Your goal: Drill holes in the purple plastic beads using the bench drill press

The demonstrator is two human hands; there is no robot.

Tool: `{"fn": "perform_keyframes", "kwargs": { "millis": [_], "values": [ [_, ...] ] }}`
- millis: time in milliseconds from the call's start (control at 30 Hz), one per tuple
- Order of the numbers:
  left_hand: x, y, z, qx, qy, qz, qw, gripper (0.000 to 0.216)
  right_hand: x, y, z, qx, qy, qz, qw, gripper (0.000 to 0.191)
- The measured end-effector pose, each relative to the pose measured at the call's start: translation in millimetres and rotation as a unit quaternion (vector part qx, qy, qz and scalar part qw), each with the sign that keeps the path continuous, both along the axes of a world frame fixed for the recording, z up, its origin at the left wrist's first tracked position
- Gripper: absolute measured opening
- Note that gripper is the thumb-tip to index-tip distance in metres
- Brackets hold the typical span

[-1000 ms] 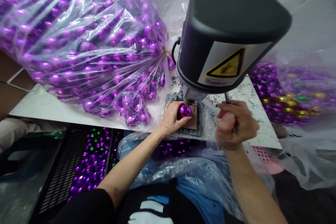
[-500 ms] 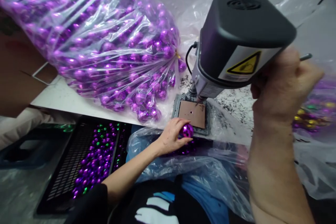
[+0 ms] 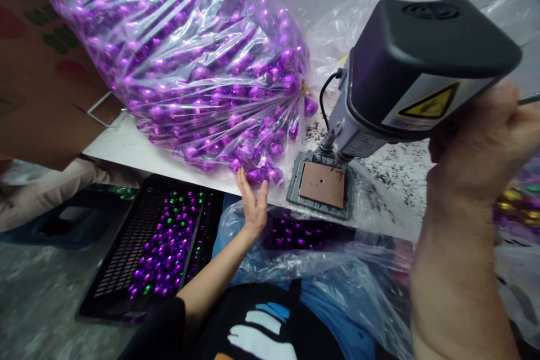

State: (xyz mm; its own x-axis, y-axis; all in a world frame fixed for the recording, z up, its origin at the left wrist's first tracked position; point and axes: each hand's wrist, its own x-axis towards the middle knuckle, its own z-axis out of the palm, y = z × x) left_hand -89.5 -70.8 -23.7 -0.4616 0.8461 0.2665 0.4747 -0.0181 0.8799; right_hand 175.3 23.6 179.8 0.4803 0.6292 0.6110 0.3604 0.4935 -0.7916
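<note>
My left hand [image 3: 253, 205], fingers outstretched and nothing visibly held, reaches to the table edge. Its fingertips are at the shiny purple balls [image 3: 257, 175] by the neck of a big clear plastic bag [image 3: 189, 67]. My right hand [image 3: 476, 146] is raised beside a small drill press [image 3: 430, 62] and closes round its lever [image 3: 529, 98]; the motor housing hides part of the fingers. Below the drill, a brown square pad [image 3: 323, 185] with a small dark hole lies bare on the grey base [image 3: 295, 194].
Dark shavings [image 3: 392, 180] litter the white table. Clear plastic [image 3: 337, 275] covers my lap, with purple balls [image 3: 299, 233] under the table edge. A black crate [image 3: 113, 259] holds small purple and green balls. A cardboard box [image 3: 46, 84] and another person's sleeve [image 3: 63, 185] are at left.
My left hand has let go of the purple ball, moved left and forward to the balls by the bag, and spread its fingers. My right hand stays at the lever. The view has shifted left.
</note>
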Motion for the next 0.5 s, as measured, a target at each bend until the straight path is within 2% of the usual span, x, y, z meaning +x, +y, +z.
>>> {"fn": "perform_keyframes", "kwargs": {
  "millis": [100, 200, 300, 367, 400, 433, 500],
  "values": [
    [9, 28, -11.8, -0.018, -0.052, -0.042, 0.998, 0.076, -1, -2, -0.2, -0.01, -0.004, -0.007, 1.0, 0.053],
    [5, 37, -15.0, -0.033, -0.072, -0.065, 0.995, 0.075, 1, -5, 0.0, -0.032, -0.012, 0.005, 0.999, 0.052],
    [-2, 26, -5.1, -0.012, -0.064, -0.039, 0.997, 0.071, 3, -6, -0.7, -0.037, -0.025, 0.003, 0.999, 0.054],
    [0, 18, 9.1, 0.06, -0.004, -0.021, 0.998, 0.063, 3, -5, -0.9, -0.035, -0.025, -0.004, 0.999, 0.055],
    [4, 17, 17.5, 0.103, 0.045, -0.042, 0.993, 0.057, 2, -5, -0.8, -0.033, -0.021, -0.009, 0.999, 0.054],
    [9, 18, 26.1, 0.138, 0.101, -0.091, 0.981, 0.051, 1, -4, -0.4, -0.031, -0.016, -0.014, 0.999, 0.053],
    [18, 30, 42.0, 0.152, 0.212, -0.243, 0.934, 0.04, 0, -4, 0.9, -0.032, -0.012, -0.017, 0.999, 0.052]
  ]
}}
